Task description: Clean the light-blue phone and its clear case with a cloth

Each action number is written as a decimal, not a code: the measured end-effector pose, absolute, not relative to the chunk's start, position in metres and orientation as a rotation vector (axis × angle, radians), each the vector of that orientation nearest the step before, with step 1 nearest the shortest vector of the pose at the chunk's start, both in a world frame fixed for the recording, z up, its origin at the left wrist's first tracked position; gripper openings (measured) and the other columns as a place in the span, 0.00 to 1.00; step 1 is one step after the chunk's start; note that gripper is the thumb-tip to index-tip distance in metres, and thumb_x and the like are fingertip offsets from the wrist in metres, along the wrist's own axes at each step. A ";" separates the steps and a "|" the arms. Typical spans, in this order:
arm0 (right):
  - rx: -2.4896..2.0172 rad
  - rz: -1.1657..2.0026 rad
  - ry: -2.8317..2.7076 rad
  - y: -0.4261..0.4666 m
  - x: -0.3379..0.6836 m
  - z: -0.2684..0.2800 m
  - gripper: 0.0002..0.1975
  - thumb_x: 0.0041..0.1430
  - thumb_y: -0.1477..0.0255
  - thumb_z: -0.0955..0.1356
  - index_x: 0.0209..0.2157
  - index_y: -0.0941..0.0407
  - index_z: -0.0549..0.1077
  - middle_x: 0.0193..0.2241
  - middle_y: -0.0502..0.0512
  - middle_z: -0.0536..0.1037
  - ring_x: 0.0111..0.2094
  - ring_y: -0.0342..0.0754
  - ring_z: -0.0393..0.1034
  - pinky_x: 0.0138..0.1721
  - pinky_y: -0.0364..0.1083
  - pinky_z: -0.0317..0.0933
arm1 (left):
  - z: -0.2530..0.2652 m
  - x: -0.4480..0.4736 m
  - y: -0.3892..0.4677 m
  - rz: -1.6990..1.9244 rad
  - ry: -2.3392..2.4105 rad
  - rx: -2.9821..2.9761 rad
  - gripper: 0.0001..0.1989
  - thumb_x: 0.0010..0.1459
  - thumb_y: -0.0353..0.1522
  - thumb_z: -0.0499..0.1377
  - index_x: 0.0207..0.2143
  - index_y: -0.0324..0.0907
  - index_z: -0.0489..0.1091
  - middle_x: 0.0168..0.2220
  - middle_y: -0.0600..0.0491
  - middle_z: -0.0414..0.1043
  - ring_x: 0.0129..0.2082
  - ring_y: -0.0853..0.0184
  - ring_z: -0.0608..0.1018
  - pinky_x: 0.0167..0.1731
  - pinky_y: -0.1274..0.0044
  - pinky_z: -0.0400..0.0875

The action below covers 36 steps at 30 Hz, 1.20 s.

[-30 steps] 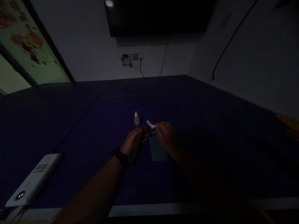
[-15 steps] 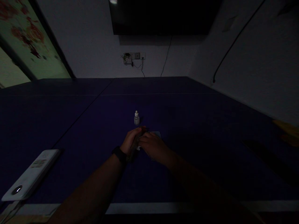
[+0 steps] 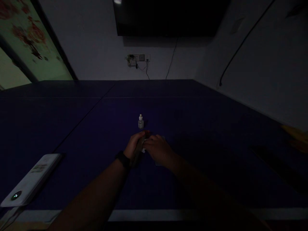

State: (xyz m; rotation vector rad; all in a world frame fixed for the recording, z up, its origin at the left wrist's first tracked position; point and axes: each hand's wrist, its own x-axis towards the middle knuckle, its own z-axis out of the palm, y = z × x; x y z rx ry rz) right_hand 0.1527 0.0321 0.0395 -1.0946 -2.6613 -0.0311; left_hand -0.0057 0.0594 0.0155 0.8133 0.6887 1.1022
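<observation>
My left hand (image 3: 132,145), with a dark band on its wrist, is closed around a narrow brownish flat object (image 3: 138,150) tilted up on its edge. The dim light hides what kind of object it is. My right hand (image 3: 159,150) has its fingers bent and pinches a small white tissue or cloth (image 3: 143,150) against the object's face. Partly under that hand lies a pale flat piece (image 3: 164,138), mostly covered. Just beyond my hands a small clear dropper bottle (image 3: 141,124) with a white top stands upright.
The dark blue table (image 3: 96,128) has a seam running away at left. A white power bank (image 3: 32,179) with a lit display and cable lies near the left front. A long dark object (image 3: 276,166) and something yellow (image 3: 295,133) are at right. A screen (image 3: 168,19) hangs on the wall.
My right hand has shifted slightly, with its fingers drawn up along the brownish object, and the white tissue or cloth has moved a little. My left hand and the bottle stay put.
</observation>
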 end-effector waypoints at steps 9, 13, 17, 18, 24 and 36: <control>-0.674 0.023 -2.835 0.004 0.136 0.038 0.09 0.70 0.75 0.69 0.47 0.51 0.80 0.47 0.50 0.84 0.52 0.52 0.70 0.55 0.52 0.56 | 0.025 -0.004 0.048 1.123 0.719 0.702 0.15 0.54 0.40 0.68 0.41 0.39 0.78 0.42 0.48 0.81 0.43 0.59 0.82 0.45 0.71 0.76; -0.982 -0.059 -2.712 0.016 0.148 0.041 0.08 0.70 0.75 0.69 0.43 0.51 0.80 0.43 0.51 0.84 0.48 0.52 0.70 0.50 0.52 0.55 | 0.024 -0.005 0.052 1.088 0.706 0.759 0.15 0.55 0.39 0.67 0.41 0.38 0.79 0.38 0.49 0.81 0.37 0.64 0.81 0.40 0.76 0.73; -1.223 -0.095 -2.578 0.033 0.159 0.042 0.11 0.72 0.77 0.66 0.46 0.52 0.79 0.44 0.55 0.83 0.44 0.54 0.69 0.43 0.53 0.54 | 0.021 -0.006 0.057 1.070 0.687 0.784 0.15 0.56 0.38 0.67 0.40 0.35 0.80 0.35 0.49 0.80 0.32 0.68 0.78 0.36 0.78 0.70; -1.250 -0.097 -2.561 0.035 0.160 0.042 0.11 0.72 0.77 0.65 0.46 0.52 0.79 0.45 0.56 0.83 0.44 0.54 0.69 0.43 0.53 0.54 | 0.020 -0.006 0.057 1.065 0.683 0.779 0.15 0.57 0.38 0.67 0.40 0.35 0.79 0.34 0.49 0.79 0.31 0.68 0.78 0.35 0.78 0.70; -1.145 -0.052 -2.638 0.027 0.149 0.042 0.08 0.69 0.78 0.68 0.44 0.54 0.79 0.45 0.56 0.83 0.49 0.53 0.71 0.46 0.51 0.57 | 0.020 -0.008 0.057 1.043 0.668 0.739 0.17 0.58 0.40 0.66 0.43 0.36 0.79 0.35 0.48 0.80 0.34 0.65 0.80 0.38 0.76 0.72; -1.087 -0.118 -2.634 0.021 0.149 0.039 0.08 0.70 0.77 0.68 0.45 0.53 0.79 0.44 0.55 0.83 0.49 0.54 0.69 0.48 0.53 0.57 | 0.020 -0.008 0.054 1.036 0.648 0.709 0.17 0.57 0.38 0.68 0.44 0.37 0.79 0.41 0.48 0.82 0.40 0.65 0.82 0.43 0.77 0.74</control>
